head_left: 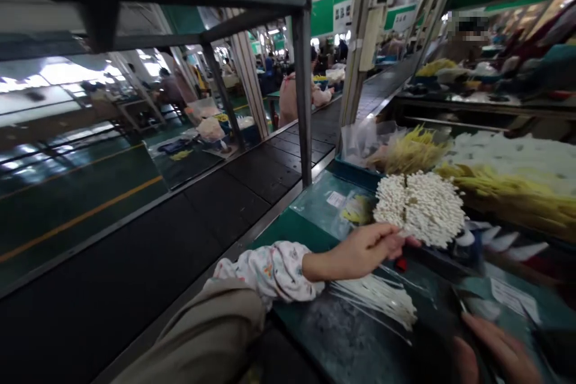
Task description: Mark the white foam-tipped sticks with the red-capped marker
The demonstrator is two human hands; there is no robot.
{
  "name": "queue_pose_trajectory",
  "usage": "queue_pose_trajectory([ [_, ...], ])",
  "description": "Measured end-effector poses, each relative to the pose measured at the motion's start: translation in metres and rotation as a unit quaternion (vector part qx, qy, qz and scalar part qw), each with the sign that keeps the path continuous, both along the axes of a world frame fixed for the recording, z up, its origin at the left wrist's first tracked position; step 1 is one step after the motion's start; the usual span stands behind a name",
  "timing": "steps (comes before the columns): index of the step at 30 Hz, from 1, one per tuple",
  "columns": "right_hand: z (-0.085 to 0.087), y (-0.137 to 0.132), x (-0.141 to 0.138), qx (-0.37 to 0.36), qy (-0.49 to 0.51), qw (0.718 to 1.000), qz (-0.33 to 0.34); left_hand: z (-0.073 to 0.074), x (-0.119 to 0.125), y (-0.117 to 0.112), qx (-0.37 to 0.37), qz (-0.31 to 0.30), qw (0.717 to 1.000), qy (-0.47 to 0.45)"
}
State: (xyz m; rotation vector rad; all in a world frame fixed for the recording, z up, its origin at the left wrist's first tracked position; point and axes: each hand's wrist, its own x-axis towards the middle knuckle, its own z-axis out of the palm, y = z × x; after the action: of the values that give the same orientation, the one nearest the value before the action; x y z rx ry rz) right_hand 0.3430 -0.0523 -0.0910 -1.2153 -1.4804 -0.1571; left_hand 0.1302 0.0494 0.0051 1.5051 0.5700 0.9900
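Note:
My left hand [366, 250], in a white patterned sleeve cuff, reaches across the bench with thumb and fingers pinched together. Its fingertips are at the front edge of a dense bundle of white bead-tipped stems [427, 207]; whatever lies between them is too small to make out. Under my left wrist a loose bunch of thin white stems [382, 297] lies on the dark green work mat [346, 336]. My right hand [499, 342] is at the lower right, blurred and partly cut off. A dark shape lies between its thumb and fingers, and I cannot make it out.
Yellow stems [414, 147] in a plastic bag and a pile of white and yellow pieces [517, 186] sit behind the bundle. A labelled clear bag [335, 199] lies left of it. A dark conveyor [216, 210] runs along my left, beneath a metal frame [302, 96].

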Motion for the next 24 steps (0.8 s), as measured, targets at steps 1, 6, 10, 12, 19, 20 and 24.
queue_pose_trajectory([
  [1,0.002,-0.003,0.0,-0.009,0.014,1.0,0.0,-0.005,0.002,-0.009,-0.054,-0.049,0.997,0.021],
  [6,0.021,-0.009,-0.018,-0.069,0.09,0.992,0.054,-0.031,0.008,-0.017,-0.228,-0.155,0.959,0.072],
  [10,0.029,0.0,-0.026,-0.16,0.179,0.969,0.059,-0.044,0.01,-0.014,-0.239,-0.172,0.951,0.093],
  [12,0.031,0.0,-0.027,-0.188,0.222,0.954,0.075,-0.044,0.009,-0.017,-0.208,-0.166,0.955,0.129],
  [19,0.035,0.0,-0.03,-0.232,0.284,0.926,0.088,-0.038,0.009,-0.022,-0.127,-0.139,0.958,0.217],
  [20,0.035,0.001,-0.031,-0.232,0.294,0.923,0.09,-0.038,0.009,-0.022,-0.122,-0.136,0.958,0.221],
  [24,0.033,0.002,-0.03,-0.233,0.331,0.908,0.113,-0.042,0.009,-0.02,-0.125,-0.134,0.957,0.224],
])
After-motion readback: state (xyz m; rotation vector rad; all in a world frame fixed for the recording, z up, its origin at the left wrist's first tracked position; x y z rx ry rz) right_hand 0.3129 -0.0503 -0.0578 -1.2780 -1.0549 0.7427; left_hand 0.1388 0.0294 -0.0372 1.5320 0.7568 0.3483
